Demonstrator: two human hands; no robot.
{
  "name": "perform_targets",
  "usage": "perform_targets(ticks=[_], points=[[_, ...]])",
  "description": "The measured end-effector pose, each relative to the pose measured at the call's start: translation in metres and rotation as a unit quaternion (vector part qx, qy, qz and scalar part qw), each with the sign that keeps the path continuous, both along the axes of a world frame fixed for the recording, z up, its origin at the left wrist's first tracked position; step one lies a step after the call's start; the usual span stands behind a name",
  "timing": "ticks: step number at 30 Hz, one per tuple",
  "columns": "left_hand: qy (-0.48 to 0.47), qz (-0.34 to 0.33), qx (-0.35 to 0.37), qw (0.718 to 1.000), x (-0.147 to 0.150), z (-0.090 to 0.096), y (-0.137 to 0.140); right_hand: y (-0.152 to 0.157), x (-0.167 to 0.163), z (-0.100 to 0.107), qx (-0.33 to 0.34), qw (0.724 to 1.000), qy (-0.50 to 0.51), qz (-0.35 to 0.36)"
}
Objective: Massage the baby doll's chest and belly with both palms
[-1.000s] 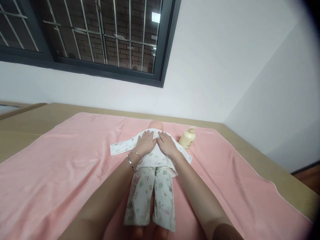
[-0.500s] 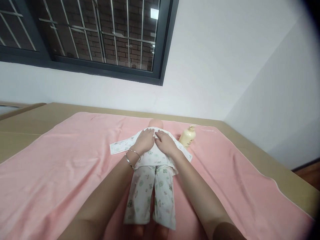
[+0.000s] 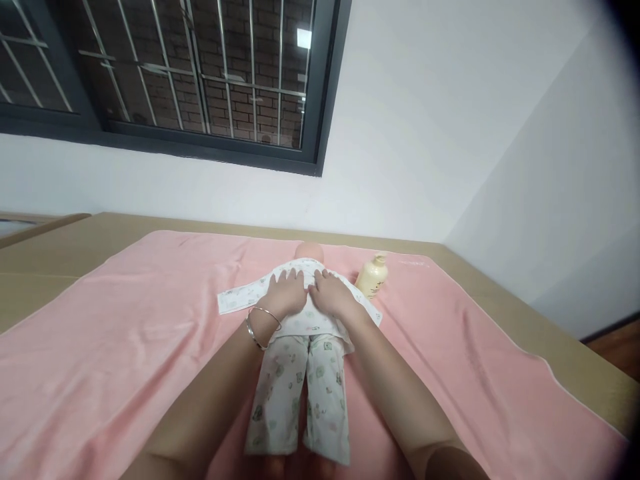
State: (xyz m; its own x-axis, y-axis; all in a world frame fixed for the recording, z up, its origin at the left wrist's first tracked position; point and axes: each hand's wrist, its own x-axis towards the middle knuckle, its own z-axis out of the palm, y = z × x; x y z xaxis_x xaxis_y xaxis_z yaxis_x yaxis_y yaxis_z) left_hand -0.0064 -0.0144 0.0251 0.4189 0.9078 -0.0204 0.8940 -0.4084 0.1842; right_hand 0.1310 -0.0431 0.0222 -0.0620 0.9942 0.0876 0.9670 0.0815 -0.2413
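Observation:
A baby doll (image 3: pixel 309 251) lies stretched out on a pink blanket (image 3: pixel 165 300), its bald head at the far end. It wears a white printed top (image 3: pixel 305 325) and matching trousers (image 3: pixel 326 393). Flat on the left side of the top rests my left hand (image 3: pixel 287 293), fingers somewhat spread and a silver bangle (image 3: pixel 255 333) round the wrist. My right hand (image 3: pixel 331 293) lies flat beside it on the right side, fingers stretched out. The thumbs nearly meet at the middle. The doll's face cannot be seen.
A pale yellow pump bottle (image 3: pixel 372 277) stands on the blanket to the right of the doll. The blanket covers most of a tan surface (image 3: pixel 125 233) that meets a white wall (image 3: pixel 390 167). Above is a dark-framed, barred window (image 3: pixel 210 80).
Both hands have slid slightly down the doll's top, away from its head, and their fingers have spread a little. The view has tilted up slightly. The bottle stays in place.

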Motion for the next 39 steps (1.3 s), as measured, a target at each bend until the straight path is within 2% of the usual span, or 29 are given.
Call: perform_targets(ticks=[3,6,11,14,17,22,27,30,32,35,39], points=[[-0.001,-0.078,0.047,0.996,0.003,0.011,-0.012,-0.017,-0.007,0.016,-0.008,0.999,-0.018,0.046],[-0.044,-0.069,0.091,0.992,0.005,0.012,-0.006,-0.016,-0.008,0.02,0.007,0.999,0.001,0.054],[-0.117,-0.031,0.135,0.983,0.002,-0.014,0.024,0.013,0.006,-0.005,0.058,0.995,0.071,0.03],[-0.131,0.001,0.101,0.986,0.0,-0.029,0.035,0.03,0.018,-0.025,0.056,0.993,0.104,-0.013],[-0.122,0.029,0.07,0.99,0.0,-0.034,0.037,0.037,0.025,-0.036,0.035,0.992,0.116,-0.044],[-0.077,0.043,0.052,0.995,0.001,-0.024,0.024,0.025,0.017,-0.025,0.041,0.997,0.043,-0.048],[0.01,-0.056,0.046,0.997,0.001,0.003,-0.005,-0.01,-0.007,0.005,-0.008,0.998,-0.047,0.042],[0.034,-0.087,0.027,0.995,-0.001,0.02,-0.019,-0.026,-0.016,0.021,-0.021,0.996,-0.061,0.059],[0.031,-0.088,0.012,0.996,0.0,0.025,-0.021,-0.029,-0.017,0.026,-0.023,0.997,-0.05,0.047],[-0.005,-0.075,0.023,0.997,0.002,0.019,-0.013,-0.018,-0.012,0.018,0.0,1.0,-0.021,0.011],[-0.086,-0.031,0.076,0.993,0.006,-0.004,0.009,0.011,0.001,-0.012,0.053,0.998,0.038,-0.011]])
